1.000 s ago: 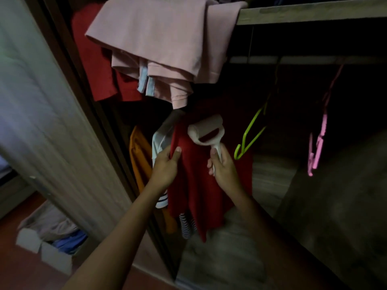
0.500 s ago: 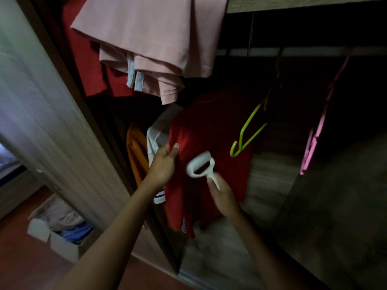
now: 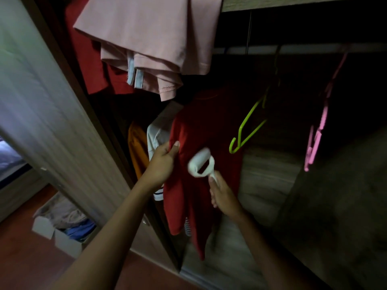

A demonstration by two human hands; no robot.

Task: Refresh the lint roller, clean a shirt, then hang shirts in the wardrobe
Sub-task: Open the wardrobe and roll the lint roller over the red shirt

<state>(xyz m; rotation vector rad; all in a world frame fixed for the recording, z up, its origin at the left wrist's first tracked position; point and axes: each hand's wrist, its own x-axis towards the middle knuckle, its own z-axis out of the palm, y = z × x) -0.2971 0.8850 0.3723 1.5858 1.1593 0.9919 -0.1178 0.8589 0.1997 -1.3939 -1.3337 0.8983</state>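
A red shirt hangs from the rail inside the dark wardrobe. My left hand pinches its left edge and holds the cloth taut. My right hand grips the handle of a white lint roller, whose roll lies against the shirt's front at mid height. An orange garment and a white striped one hang just left of the red shirt.
A pink shirt droops from the upper shelf above, with red cloth behind it. An empty green hanger and pink hangers hang to the right. The wardrobe door stands at left; a box of clothes sits on the floor.
The lint roller has gone down the red shirt from chest height to mid height, my right hand with it. My left hand keeps its hold on the shirt's edge.
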